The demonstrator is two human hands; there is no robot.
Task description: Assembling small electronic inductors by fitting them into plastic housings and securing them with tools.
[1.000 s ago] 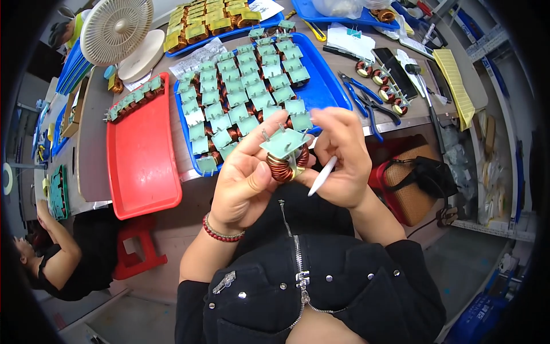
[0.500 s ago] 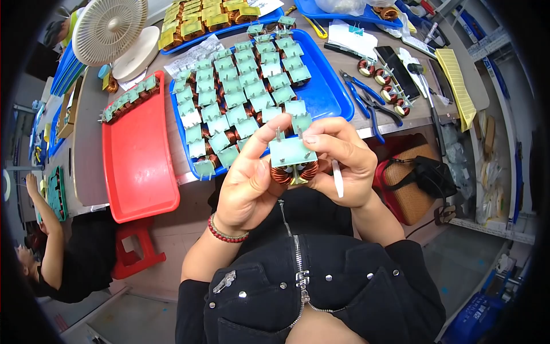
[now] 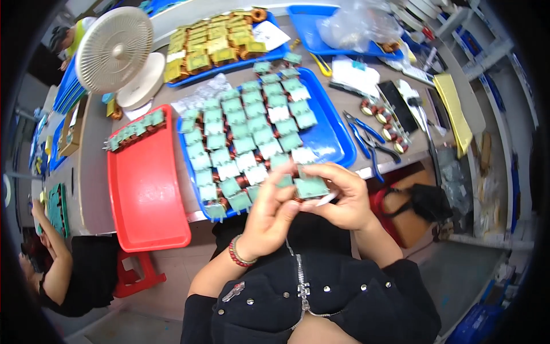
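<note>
Between my two hands is a copper-wound coil with a pale green board (image 3: 311, 187) on it, just in front of the blue tray (image 3: 345, 150). My left hand (image 3: 268, 217) pinches its left side, fingers a little blurred. On the other side, my right hand (image 3: 346, 198) grips the board's edge with thumb and fingers. A slim white pointed stick (image 3: 327, 199) also sticks out of that hand. Most of the copper winding is hidden. Rows of similar green-topped coils (image 3: 243, 143) fill much of the tray.
Left of it lies a red tray (image 3: 150, 195) with a row of green-topped coils (image 3: 136, 131). Yellow-topped coils (image 3: 220, 40) sit behind, beside a white fan (image 3: 114, 50). Blue-handled pliers (image 3: 366, 137) and several bare coils (image 3: 385, 123) lie right. Another person's arm (image 3: 54, 241) shows far left.
The coil in my hands has dropped lower in the picture and turned, so less winding shows. The trays and table sit lower too, as the view has tilted up.
</note>
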